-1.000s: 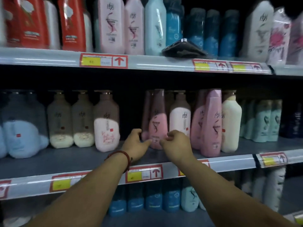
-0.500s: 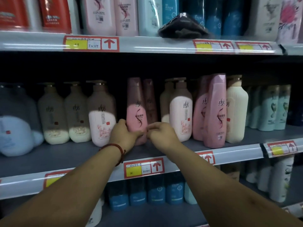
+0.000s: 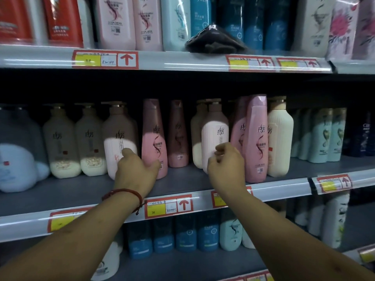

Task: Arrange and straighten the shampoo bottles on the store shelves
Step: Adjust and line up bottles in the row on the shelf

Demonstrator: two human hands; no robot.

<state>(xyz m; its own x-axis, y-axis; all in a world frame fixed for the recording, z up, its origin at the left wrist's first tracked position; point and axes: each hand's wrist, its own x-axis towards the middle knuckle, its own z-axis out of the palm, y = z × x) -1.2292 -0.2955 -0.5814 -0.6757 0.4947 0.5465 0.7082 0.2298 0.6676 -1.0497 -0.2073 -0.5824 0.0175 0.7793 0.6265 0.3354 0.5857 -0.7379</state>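
mid shelf (image 3: 182,180), centre of frame. left hand (image 3: 136,173) sits low between the pale pump bottle (image 3: 118,147) and the pink flip-top bottle (image 3: 155,138). grip spread: forefinger lies up the pump bottle, thumb touches the pink one's lower edge, nothing wrapped. right hand (image 3: 226,169) at the front of the white pump bottle (image 3: 214,138), right of centre. fingers curled against its label; cannot tell whether the grip pinches it or only rests there. pink flip-top bottle upright, label forward.

risks (judgement):
- the pink flip-top bottle is tall and narrow, so a thumb dragging its base on withdrawal could tip it.
- the white pump bottle stands tight against the tall pink bottle (image 3: 255,138) on its right. turning or pulling it could knock that one, which stands near the shelf lip, forward and off.
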